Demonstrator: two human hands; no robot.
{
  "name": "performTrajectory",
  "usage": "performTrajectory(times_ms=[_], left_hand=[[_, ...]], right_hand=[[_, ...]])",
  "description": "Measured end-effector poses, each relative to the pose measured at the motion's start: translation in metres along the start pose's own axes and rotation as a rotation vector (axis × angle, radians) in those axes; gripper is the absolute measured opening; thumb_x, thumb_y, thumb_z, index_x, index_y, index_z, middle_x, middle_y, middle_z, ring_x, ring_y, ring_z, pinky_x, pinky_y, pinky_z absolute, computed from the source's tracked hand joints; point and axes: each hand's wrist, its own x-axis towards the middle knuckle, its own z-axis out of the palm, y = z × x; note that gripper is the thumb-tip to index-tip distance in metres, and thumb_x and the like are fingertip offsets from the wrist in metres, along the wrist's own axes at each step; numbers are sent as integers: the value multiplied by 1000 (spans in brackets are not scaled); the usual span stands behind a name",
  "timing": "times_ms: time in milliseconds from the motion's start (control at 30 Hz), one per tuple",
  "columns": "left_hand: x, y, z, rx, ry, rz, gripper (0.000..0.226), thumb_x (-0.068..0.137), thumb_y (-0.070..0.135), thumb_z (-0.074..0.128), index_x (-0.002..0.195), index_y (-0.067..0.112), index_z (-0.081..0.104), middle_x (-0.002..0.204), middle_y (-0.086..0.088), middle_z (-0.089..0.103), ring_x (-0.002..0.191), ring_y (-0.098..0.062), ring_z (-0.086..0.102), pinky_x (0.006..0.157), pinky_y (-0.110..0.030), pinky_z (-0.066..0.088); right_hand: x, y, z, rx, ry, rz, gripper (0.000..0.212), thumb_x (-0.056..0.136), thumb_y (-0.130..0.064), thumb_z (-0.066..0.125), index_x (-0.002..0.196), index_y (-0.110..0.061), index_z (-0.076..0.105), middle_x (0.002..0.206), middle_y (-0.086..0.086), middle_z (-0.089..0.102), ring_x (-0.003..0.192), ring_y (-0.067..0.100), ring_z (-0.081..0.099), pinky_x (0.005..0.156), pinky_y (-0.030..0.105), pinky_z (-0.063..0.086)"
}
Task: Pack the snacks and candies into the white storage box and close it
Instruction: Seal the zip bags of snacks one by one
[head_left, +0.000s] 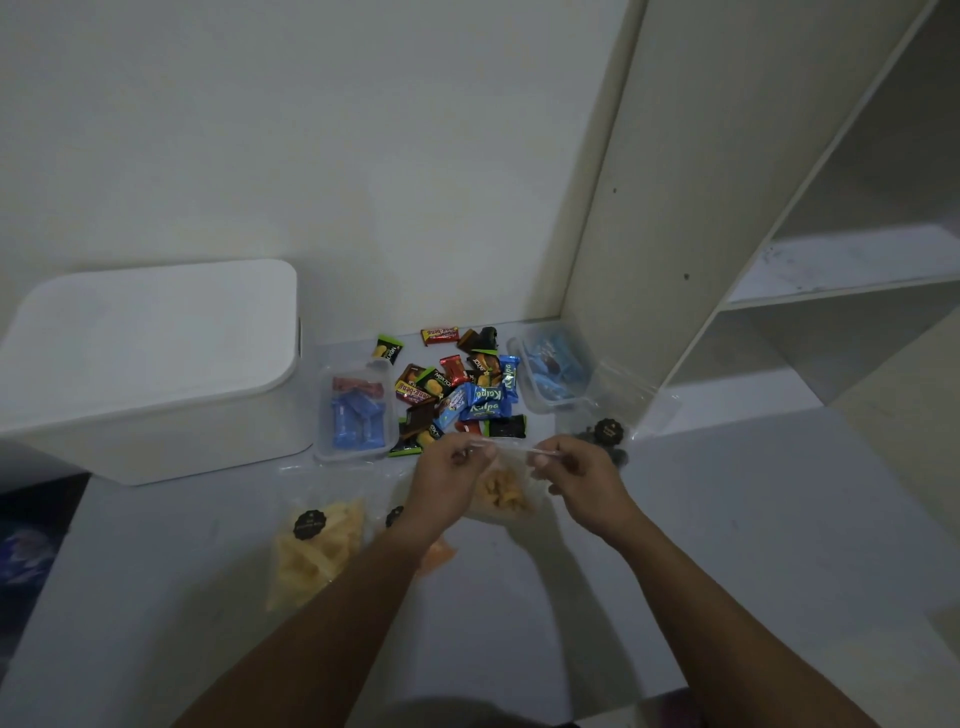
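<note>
The white storage box (156, 374) stands at the back left with its lid on. My left hand (449, 480) and my right hand (574, 475) each pinch the top edge of a clear bag of orange snacks (501, 496), held just above the table in the middle. A heap of wrapped candies (457, 389) lies behind it. Two clear tubs flank the heap: a left tub (358, 410) with blue and red bars and a right tub (550, 371) with blue packets. A bag of yellow crackers (317, 551) lies at the front left.
Another orange snack bag (436, 553) lies partly under my left forearm. A clear bag with a black sticker (608, 431) lies behind my right hand. A white shelf unit (753, 260) rises at the right. The table's left edge (47, 571) drops to a dark floor.
</note>
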Motion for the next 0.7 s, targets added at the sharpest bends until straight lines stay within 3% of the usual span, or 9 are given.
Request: performTrajectory(times_ms=[100,167,267,400,533,700], left_hand=[[4,7,-6,-71,101,5,10,79,10,73,88,6,75,88,-10,71,86,-25,66,79,-38,56],[6,14,-9,-115,114,-16,12,76,9,75,88,5,75,86,-15,71,81,-25,68,73,-40,58],[8,24,-12,-160,121,-20,9,78,6,73,86,3,74,80,-14,70,68,-14,65,64,-29,57],[12,31,-15,-160,140,-9,5,79,5,72,78,10,72,83,-16,72,77,-25,68,68,-27,58],[16,32,-19,-155,157,-7,12,79,7,71,74,18,71,84,-12,72,87,-28,68,81,-38,58],[16,32,-21,-178,151,-23,11,80,6,69,74,15,71,87,-15,71,90,-33,67,77,-38,59]], right_hand=[[4,-7,-2,53,95,-27,8,87,-10,67,81,-11,71,75,3,69,65,0,61,65,16,49],[5,-11,-3,122,142,-37,10,83,-8,71,78,-16,73,70,-4,71,66,3,65,67,16,52],[8,-20,-5,221,185,-47,5,80,-5,74,82,-9,76,66,-9,73,64,2,67,62,13,50],[11,-30,-5,292,231,-38,8,80,-6,74,86,-2,76,64,-11,72,58,-4,63,53,9,47],[13,-40,-3,282,189,-59,7,81,-5,72,82,2,74,64,-6,70,52,-4,60,48,8,44],[16,-48,-7,257,116,-52,7,83,-6,70,84,1,72,62,-8,68,50,-6,59,47,6,42]])
